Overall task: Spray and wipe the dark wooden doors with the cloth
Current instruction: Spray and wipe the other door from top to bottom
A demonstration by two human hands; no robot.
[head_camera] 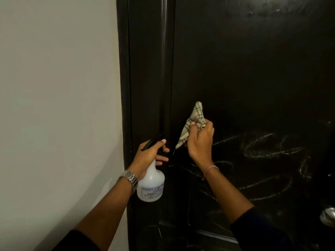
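The left hand [151,154] is gripping the neck of a white spray bottle [151,185], fingers curled round the black trigger head, thumb on top. The bottle is hanging upright below the fist, just in front of the door frame [145,69]; judged: it is being kept ready but out of the wiping path.

The right hand [200,142] is clutching a checked cloth [192,124], bunched, with one end sticking up above the knuckles and the other trailing down toward the left hand. The cloth is sitting on the door side of the palm, near the left edge of the dark door [253,69]; actual contact with the wood cannot be confirmed.

Pale scribble marks [268,147] are lying to the right of and below the cloth hand, well apart from the cloth. Judged: wiping is under way, marks not yet reached. A metal handle [329,216] is showing at the right edge.
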